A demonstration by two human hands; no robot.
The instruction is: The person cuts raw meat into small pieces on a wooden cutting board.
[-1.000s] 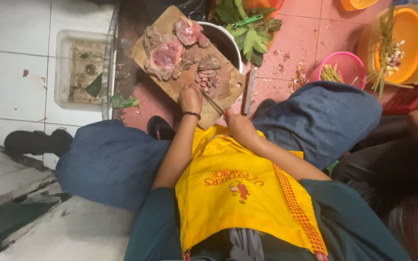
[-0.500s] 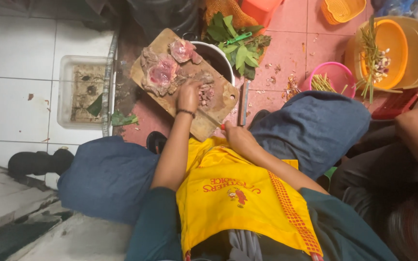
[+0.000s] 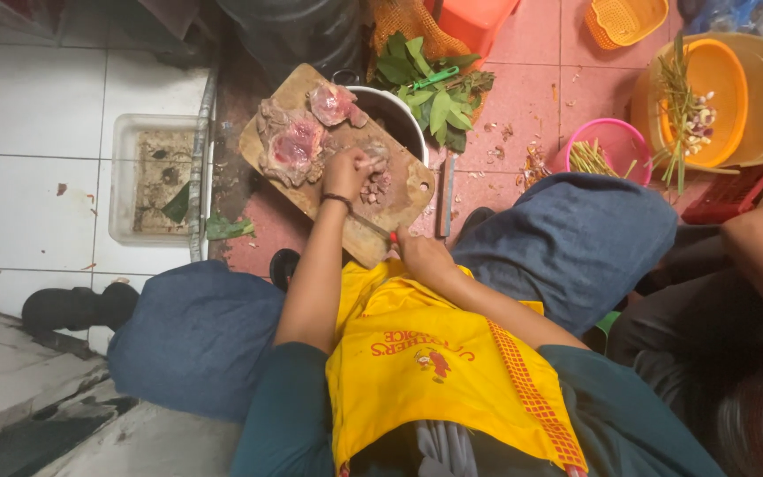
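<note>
The wooden cutting board (image 3: 337, 168) now sits nearer frame centre than a moment ago. On it, the left hand (image 3: 346, 172) curls shut, pinning small meat pieces (image 3: 374, 181) steady, while the right hand (image 3: 421, 252), fingers wrapped closed, draws a knife (image 3: 371, 227). Larger raw cuts (image 3: 291, 146) wait upper left; green leaves (image 3: 434, 88) lie beyond.
</note>
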